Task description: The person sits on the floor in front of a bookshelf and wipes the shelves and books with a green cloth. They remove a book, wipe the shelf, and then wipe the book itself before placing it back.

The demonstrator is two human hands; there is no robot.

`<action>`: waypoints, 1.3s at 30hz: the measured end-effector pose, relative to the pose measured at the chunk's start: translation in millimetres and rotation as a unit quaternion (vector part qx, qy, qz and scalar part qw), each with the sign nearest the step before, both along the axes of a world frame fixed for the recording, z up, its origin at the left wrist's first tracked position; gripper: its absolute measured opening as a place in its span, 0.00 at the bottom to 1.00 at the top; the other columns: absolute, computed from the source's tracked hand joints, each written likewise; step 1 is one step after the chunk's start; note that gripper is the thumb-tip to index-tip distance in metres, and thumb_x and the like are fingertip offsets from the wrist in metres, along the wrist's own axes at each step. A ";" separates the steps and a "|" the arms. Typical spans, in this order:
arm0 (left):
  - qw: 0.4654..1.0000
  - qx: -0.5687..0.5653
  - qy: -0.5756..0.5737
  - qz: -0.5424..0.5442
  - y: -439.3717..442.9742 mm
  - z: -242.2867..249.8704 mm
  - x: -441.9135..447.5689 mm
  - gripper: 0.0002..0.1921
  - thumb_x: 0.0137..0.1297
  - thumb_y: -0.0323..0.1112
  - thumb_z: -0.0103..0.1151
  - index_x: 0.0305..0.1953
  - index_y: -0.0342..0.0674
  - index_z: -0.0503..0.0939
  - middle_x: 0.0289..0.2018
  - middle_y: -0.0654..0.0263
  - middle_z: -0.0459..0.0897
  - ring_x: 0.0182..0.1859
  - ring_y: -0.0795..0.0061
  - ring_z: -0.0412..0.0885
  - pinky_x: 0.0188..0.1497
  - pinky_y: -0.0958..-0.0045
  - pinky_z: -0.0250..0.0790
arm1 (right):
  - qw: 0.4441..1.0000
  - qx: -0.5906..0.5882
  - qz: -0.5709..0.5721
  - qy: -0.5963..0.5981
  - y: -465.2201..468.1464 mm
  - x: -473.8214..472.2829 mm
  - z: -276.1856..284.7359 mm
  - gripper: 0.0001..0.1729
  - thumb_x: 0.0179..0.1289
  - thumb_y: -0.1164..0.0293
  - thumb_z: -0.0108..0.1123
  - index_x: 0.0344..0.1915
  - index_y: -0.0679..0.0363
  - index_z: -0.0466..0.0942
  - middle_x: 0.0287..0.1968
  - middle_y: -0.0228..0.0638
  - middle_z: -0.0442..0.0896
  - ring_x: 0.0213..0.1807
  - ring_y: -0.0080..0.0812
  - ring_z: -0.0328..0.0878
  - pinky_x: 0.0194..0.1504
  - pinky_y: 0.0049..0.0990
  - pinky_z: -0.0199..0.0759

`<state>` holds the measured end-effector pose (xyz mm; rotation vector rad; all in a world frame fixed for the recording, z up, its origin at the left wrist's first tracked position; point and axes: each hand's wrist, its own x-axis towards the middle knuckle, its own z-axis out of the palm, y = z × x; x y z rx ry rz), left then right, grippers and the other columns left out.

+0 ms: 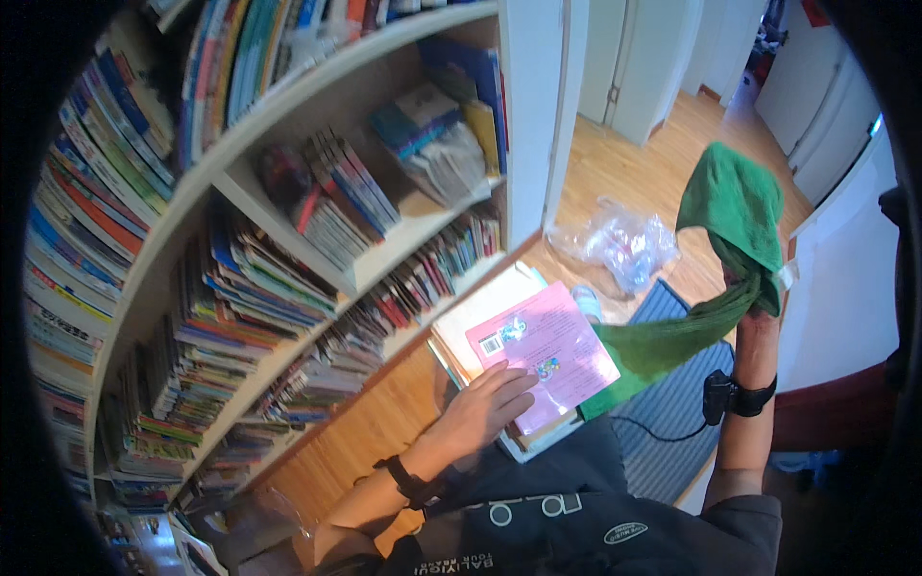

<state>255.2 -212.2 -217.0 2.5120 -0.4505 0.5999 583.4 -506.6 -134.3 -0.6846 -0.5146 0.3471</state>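
Observation:
My left hand [497,403] lies with its fingers spread on a pink book [576,353] with small cartoon pictures and a barcode. Under that book is a stack of books or papers [497,302] in front of my lap. My right hand [749,288] is raised at the right, mostly hidden by a green cloth [731,194] wrapped around and draped over it; its fingers cannot be made out. From there the cloth hangs leftwards, its lower end reaching the right edge of the pink book. Both wrists wear black straps.
A curved white bookshelf [281,259] full of books fills the left side. A clear plastic bag [627,245] lies on the wooden floor beyond the stack. A blue ribbed panel [670,410] is below the cloth. White doors [814,93] stand at the upper right.

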 end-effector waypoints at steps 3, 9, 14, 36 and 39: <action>0.998 -0.020 0.052 -0.009 -7.2 -26.3 -7.9 0.16 0.54 0.28 0.59 0.47 0.37 0.81 0.50 0.57 0.82 0.60 0.53 0.78 0.68 0.49 0.69 | 0.899 -0.383 -0.091 -0.194 48.8 -83.8 16.9 0.33 0.72 0.73 0.59 0.74 0.60 0.61 0.63 0.42 0.76 0.61 0.35 0.80 0.59 0.33 0.79; 0.998 -0.043 0.037 0.023 -8.9 -36.9 -15.5 0.13 0.55 0.31 0.62 0.43 0.44 0.84 0.41 0.62 0.81 0.49 0.58 0.81 0.55 0.58 0.73 | 0.610 -0.385 0.065 -0.690 159.6 -182.6 -39.5 0.26 0.57 0.69 0.63 0.58 0.52 0.75 0.57 0.37 0.77 0.57 0.45 0.76 0.58 0.42 0.70; 0.996 -0.085 0.015 0.027 -3.0 -33.6 -5.8 0.19 0.53 0.27 0.64 0.49 0.39 0.84 0.56 0.59 0.84 0.61 0.58 0.80 0.65 0.58 0.75 | 0.519 -0.452 0.022 -0.725 186.3 -125.4 -68.7 0.25 0.59 0.67 0.63 0.58 0.51 0.73 0.55 0.38 0.77 0.53 0.45 0.77 0.51 0.43 0.74; 0.995 -0.094 0.012 -0.006 -1.5 -43.1 -8.0 0.19 0.56 0.24 0.60 0.52 0.36 0.82 0.59 0.53 0.82 0.61 0.50 0.80 0.62 0.56 0.75 | 0.566 -0.609 0.010 -0.556 176.6 -81.3 -24.8 0.21 0.62 0.73 0.63 0.55 0.52 0.75 0.49 0.41 0.78 0.52 0.49 0.79 0.48 0.44 0.79; 0.994 -0.113 -0.002 -0.005 -2.3 -47.1 -16.2 0.19 0.59 0.21 0.57 0.52 0.36 0.82 0.58 0.51 0.83 0.60 0.50 0.81 0.62 0.55 0.75 | 0.641 -0.483 -0.058 -0.594 156.6 -96.8 -6.1 0.21 0.63 0.73 0.62 0.56 0.53 0.75 0.50 0.42 0.77 0.51 0.51 0.80 0.48 0.45 0.78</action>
